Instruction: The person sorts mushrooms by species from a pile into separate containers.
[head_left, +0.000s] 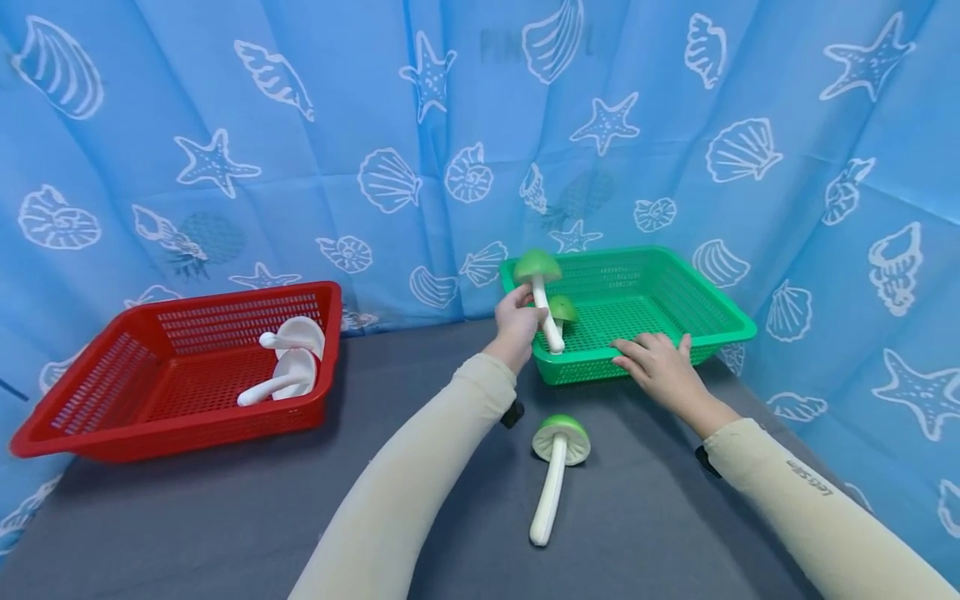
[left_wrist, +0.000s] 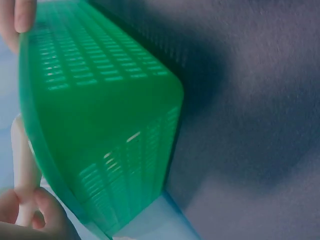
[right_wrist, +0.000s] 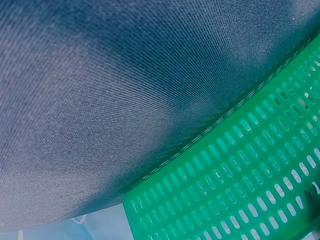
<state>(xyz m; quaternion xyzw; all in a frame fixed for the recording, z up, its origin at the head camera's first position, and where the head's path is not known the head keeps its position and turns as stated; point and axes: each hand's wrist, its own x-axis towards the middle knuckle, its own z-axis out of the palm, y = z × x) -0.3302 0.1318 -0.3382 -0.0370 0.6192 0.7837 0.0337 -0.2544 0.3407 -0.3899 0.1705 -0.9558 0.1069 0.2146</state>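
My left hand (head_left: 517,325) pinches the white stem of a green-capped toy mushroom (head_left: 537,268) at the left end of the green basket (head_left: 720,335). In the left wrist view, thumb and finger close around that stem (left_wrist: 26,162) beside the basket wall. A second green-capped mushroom (head_left: 562,309) sits inside, partly hidden behind the held one. Along the near rim rests my right hand (head_left: 663,371), fingers spread and thumb raised. Below the basket, a third green-capped mushroom (head_left: 552,483) lies on the grey table, its stem toward me.
At the left stands a red basket (head_left: 187,435) with two white mushrooms (head_left: 288,375) in its right end. The grey tabletop (head_left: 247,508) lies between the baskets and me. A blue curtain (head_left: 480,108) with white shells hangs right behind both baskets.
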